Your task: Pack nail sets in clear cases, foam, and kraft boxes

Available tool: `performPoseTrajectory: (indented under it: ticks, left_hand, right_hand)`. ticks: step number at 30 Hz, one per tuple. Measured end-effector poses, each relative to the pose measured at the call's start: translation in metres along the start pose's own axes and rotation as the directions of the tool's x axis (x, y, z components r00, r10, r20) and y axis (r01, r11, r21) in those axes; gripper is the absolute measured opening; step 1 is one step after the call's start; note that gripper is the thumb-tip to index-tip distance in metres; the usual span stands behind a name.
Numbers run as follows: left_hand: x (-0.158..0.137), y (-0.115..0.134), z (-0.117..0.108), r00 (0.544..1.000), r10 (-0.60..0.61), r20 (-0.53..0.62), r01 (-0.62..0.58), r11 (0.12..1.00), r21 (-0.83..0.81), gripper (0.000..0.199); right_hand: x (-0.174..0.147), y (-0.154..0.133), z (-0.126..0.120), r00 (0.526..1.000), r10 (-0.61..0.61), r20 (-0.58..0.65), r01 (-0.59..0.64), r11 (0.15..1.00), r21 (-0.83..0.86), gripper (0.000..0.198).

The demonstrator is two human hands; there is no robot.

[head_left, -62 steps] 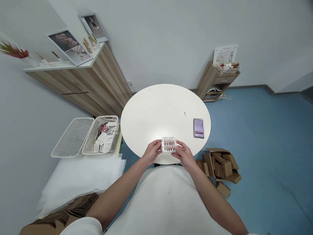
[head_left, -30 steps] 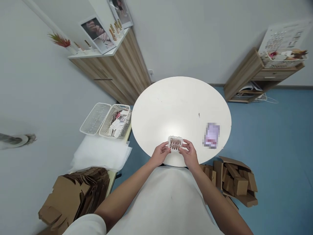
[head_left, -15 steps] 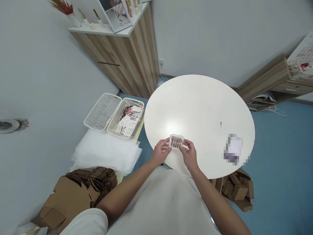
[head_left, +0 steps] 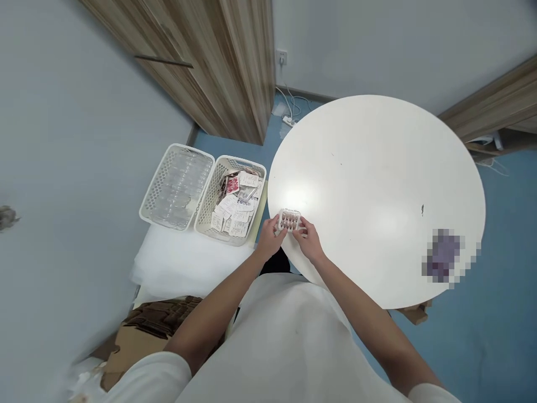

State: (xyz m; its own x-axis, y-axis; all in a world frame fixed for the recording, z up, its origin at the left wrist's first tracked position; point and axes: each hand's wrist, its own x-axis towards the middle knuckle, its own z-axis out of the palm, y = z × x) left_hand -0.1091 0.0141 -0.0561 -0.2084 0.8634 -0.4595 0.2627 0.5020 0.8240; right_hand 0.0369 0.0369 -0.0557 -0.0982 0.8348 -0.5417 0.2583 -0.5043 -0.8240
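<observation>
Small clear plastic case (head_left: 289, 220), held up btwn two bare hands, over or just above the table's near L edge; can't tell if its underside touches the table. Inside: two rows of brownish, nail-shaped pieces (head_left: 289, 217), tips pointing roughly toward the wearer.

L hand (head_left: 268, 239): grip closed on the case's L side, fingers curled, thumb at the lower L corner. R hand (head_left: 308, 239): grip closed on the R side, thumb & fingertips at the lower R edge. Both forearms reach fwd from white short sleeves; white top below.

Table (head_left: 377, 168): white, rounded, running off to the R. Toward its far R side, a pixelated purple item (head_left: 444, 254), details unreadable; a small dark speck (head_left: 422, 210) lies near it.

L of the hands, a white perforated basket (head_left: 205, 204) w/ a jumble of printed cards (head_left: 239, 207), one red. Right beside it, a 2nd white perforated container (head_left: 156, 196) w/ clear plastic pieces (head_left: 184, 176); can't tell if it's a lid or a separate basket. Closer in: white translucent sheets (head_left: 184, 260), then flattened brown cardboard (head_left: 134, 347).

Bkgd: wood-grain cabinet (head_left: 218, 61), wall outlet (head_left: 282, 57) w/ cable, blue floor (head_left: 499, 313).
</observation>
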Motion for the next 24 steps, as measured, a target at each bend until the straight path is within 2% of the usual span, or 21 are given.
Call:
performPoseTrajectory:
  ticks: [5, 11, 16, 24]
  left_hand:
    - [0.019, -0.009, -0.007, 0.999, -0.029, 0.031, 0.028, 0.999, 0.030, 0.064]
    - [0.029, -0.002, -0.011, 0.999, -0.012, 0.036, 0.011, 1.000, 0.025, 0.062]
    - [0.036, 0.005, -0.014, 0.999, -0.011, 0.036, 0.010, 1.000, 0.023, 0.061]
    - [0.039, 0.000, -0.014, 0.998, 0.037, 0.054, -0.040, 0.997, 0.059, 0.065]
  right_hand:
    - [0.016, -0.005, 0.017, 1.000, 0.029, -0.001, -0.029, 1.000, -0.011, 0.063]
    - [0.027, -0.016, 0.025, 0.999, 0.034, -0.004, -0.033, 0.999, 0.033, 0.067]
    - [0.034, -0.021, 0.027, 1.000, 0.026, 0.017, -0.026, 0.999, 0.021, 0.072]
    - [0.037, -0.022, 0.022, 0.995, 0.020, 0.098, -0.021, 1.000, 0.013, 0.085]
